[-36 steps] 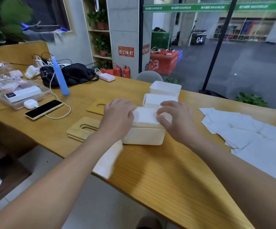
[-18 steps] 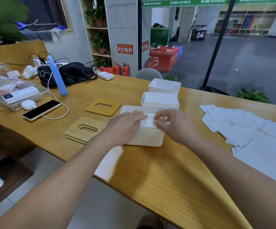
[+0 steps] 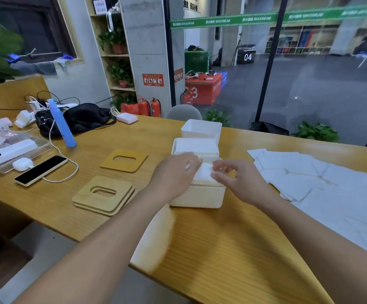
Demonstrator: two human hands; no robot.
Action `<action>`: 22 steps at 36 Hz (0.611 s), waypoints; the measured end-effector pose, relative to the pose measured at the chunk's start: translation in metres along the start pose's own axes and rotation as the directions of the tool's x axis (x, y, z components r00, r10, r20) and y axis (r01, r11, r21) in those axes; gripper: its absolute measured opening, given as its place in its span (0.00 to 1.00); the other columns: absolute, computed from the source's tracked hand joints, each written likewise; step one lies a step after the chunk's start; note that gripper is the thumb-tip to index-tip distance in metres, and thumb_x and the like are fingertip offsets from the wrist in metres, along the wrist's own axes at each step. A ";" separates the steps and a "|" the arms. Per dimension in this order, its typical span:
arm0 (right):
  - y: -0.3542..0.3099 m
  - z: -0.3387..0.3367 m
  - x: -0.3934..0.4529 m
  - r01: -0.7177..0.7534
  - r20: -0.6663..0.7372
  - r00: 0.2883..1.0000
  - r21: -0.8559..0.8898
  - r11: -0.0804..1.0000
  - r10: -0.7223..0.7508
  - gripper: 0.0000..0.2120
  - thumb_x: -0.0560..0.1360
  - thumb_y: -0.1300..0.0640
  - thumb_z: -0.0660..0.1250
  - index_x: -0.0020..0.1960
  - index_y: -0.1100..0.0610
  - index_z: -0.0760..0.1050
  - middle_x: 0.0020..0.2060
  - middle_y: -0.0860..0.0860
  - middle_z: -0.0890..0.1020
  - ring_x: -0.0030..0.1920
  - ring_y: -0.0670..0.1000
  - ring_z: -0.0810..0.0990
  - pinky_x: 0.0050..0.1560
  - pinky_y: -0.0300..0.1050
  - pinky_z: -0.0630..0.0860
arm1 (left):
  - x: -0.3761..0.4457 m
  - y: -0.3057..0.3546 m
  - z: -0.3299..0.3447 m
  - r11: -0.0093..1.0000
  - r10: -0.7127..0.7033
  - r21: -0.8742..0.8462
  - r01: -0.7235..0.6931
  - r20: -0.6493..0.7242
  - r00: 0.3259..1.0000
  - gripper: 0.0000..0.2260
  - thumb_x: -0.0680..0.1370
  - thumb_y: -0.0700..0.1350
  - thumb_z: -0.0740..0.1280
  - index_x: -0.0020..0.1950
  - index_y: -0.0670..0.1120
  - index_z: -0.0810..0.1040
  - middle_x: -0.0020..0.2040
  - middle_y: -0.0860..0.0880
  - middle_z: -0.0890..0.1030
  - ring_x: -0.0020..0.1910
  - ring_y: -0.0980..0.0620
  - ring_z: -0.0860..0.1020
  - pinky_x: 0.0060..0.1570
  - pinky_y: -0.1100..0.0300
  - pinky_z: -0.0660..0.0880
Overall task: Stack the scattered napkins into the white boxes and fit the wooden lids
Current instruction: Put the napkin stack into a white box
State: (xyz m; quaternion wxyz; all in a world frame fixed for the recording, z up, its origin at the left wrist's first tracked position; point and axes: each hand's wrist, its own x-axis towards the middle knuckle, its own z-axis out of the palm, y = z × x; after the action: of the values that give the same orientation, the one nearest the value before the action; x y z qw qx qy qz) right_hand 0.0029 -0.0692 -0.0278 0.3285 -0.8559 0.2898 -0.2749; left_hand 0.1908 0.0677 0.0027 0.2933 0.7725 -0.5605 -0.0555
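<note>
Napkins (image 3: 204, 174) fill the nearest white box (image 3: 198, 195), which sits at the middle of the wooden table (image 3: 233, 249) with both hands over it. Half a second ago the left fingers lay flat across the stack and the right fingers pressed its far right corner; now the fingertips of both hands have lifted a little and drawn together over the top sheet. At the far left lie a phone (image 3: 41, 170) on a cable, an earbud case (image 3: 22, 164) and a blue bottle (image 3: 62, 123). Right of them, two stacked wooden lids (image 3: 103, 195) lie near, and a single lid (image 3: 124, 160) lies farther back (all three untouched, as before). The left hand (image 3: 176, 174) reaches in from the near left, palm down, fingers bent onto the left edge of the napkins; whether it pinches the sheet I cannot tell. The right hand (image 3: 237, 181) comes in from the near right, thumb and forefinger curled toward each other at the stack's right edge, seemingly pinching the top napkin, though blur hides the contact. Behind stand a second box (image 3: 195, 147) and a third box (image 3: 201, 128). At the far right, loose napkins (image 3: 320, 185) lie spread over the table.
</note>
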 end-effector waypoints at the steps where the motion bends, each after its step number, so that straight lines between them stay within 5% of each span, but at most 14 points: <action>1: 0.001 0.000 0.001 0.003 -0.003 1.000 0.024 1.000 -0.003 0.08 0.78 0.40 0.75 0.55 0.41 0.85 0.58 0.32 0.84 0.55 0.39 0.80 0.55 0.44 0.77 | 0.009 0.000 0.001 0.999 0.007 0.046 -0.006 -0.013 1.000 0.15 0.89 0.58 0.57 0.65 0.58 0.82 0.67 0.57 0.83 0.69 0.50 0.78 0.65 0.50 0.75; 3: 0.002 -0.001 0.003 0.004 -0.027 1.000 0.072 0.997 -0.002 0.07 0.78 0.42 0.76 0.55 0.42 0.86 0.59 0.32 0.84 0.55 0.40 0.80 0.56 0.43 0.77 | 0.027 0.004 0.002 0.988 0.038 0.148 -0.046 0.054 0.998 0.21 0.89 0.57 0.57 0.82 0.55 0.71 0.85 0.54 0.67 0.85 0.50 0.61 0.82 0.48 0.60; 6: 0.001 -0.006 0.009 0.019 -0.083 0.996 0.081 0.997 -0.012 0.06 0.80 0.45 0.75 0.56 0.43 0.86 0.59 0.33 0.84 0.54 0.39 0.80 0.52 0.39 0.75 | 0.049 0.008 0.009 0.968 0.053 0.231 -0.095 0.182 0.982 0.26 0.90 0.60 0.53 0.88 0.54 0.59 0.89 0.51 0.53 0.88 0.50 0.47 0.86 0.44 0.45; 12: 0.020 -0.018 0.045 -0.080 -0.105 0.991 0.025 0.996 0.082 0.10 0.83 0.46 0.71 0.64 0.42 0.83 0.53 0.41 0.84 0.51 0.39 0.80 0.42 0.32 0.72 | 0.062 -0.005 0.028 0.935 -0.009 0.340 -0.104 0.314 0.949 0.30 0.88 0.64 0.46 0.89 0.56 0.52 0.89 0.53 0.49 0.88 0.52 0.44 0.85 0.44 0.42; 16: 0.036 -0.014 0.078 -0.101 -0.102 0.990 -0.036 0.994 0.097 0.19 0.85 0.49 0.68 0.76 0.46 0.75 0.63 0.41 0.81 0.57 0.44 0.79 0.51 0.43 0.77 | 0.059 -0.009 0.031 0.929 0.011 0.350 -0.116 0.286 0.958 0.29 0.88 0.64 0.45 0.89 0.56 0.53 0.89 0.54 0.51 0.88 0.53 0.47 0.85 0.44 0.43; 22: 0.050 0.004 0.123 -0.103 -0.048 0.994 -0.113 0.988 0.098 0.29 0.86 0.53 0.67 0.84 0.47 0.63 0.64 0.45 0.76 0.54 0.49 0.78 0.56 0.48 0.77 | 0.061 -0.028 0.024 0.930 0.010 0.349 -0.113 0.284 0.959 0.29 0.88 0.65 0.45 0.88 0.58 0.52 0.89 0.57 0.49 0.87 0.56 0.45 0.85 0.46 0.43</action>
State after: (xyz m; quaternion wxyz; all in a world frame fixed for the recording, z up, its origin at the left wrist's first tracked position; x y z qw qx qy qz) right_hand 0.0734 -0.1820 -0.0318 0.2859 -0.8516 0.3549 -0.2591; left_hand 0.2268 0.0092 -0.0166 0.0663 0.7796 -0.6208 -0.0497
